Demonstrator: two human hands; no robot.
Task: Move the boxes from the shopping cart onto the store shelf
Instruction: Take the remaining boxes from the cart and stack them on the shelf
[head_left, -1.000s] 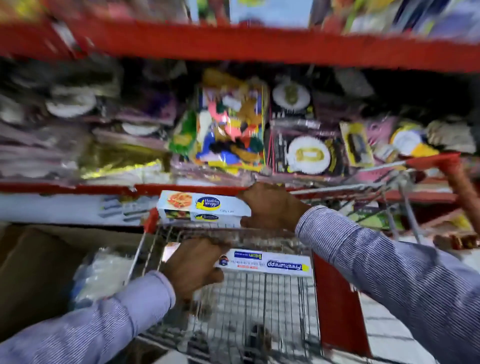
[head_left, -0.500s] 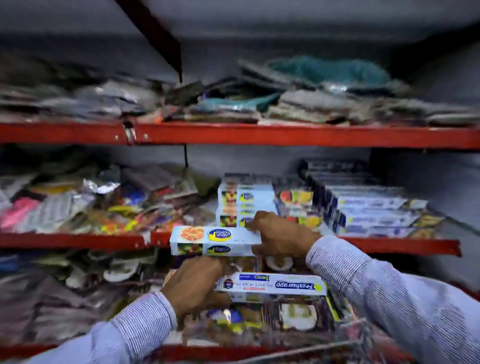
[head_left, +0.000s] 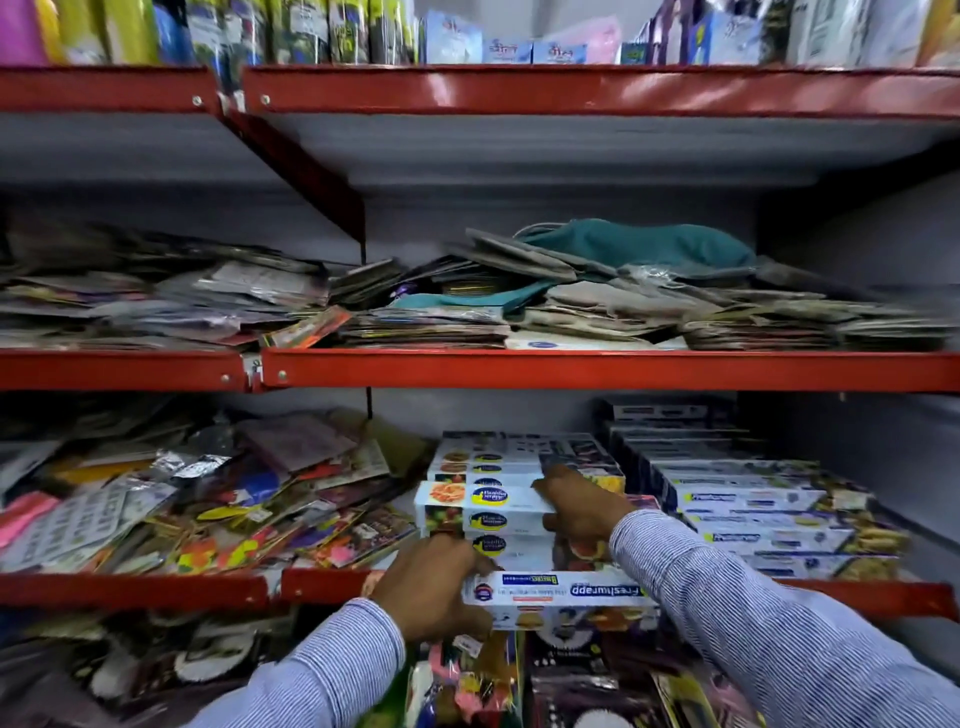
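My right hand grips a long white Healthy Wrapp box by its right end and holds it against a stack of matching boxes on the red-edged shelf. My left hand holds the left end of a white Freshwrapp box, level, just in front of the shelf edge and below the other box. The shopping cart is out of view.
A second stack of long Freshwrapp boxes fills the same shelf to the right. Loose colourful packets are heaped on its left half. The shelf above carries flat packets and a teal cloth. More packets hang below.
Both hands rose from the cart to the shelf, each carrying its box. The Healthy Wrapp box now rests against the stack. The view tilted up and the cart left the frame.
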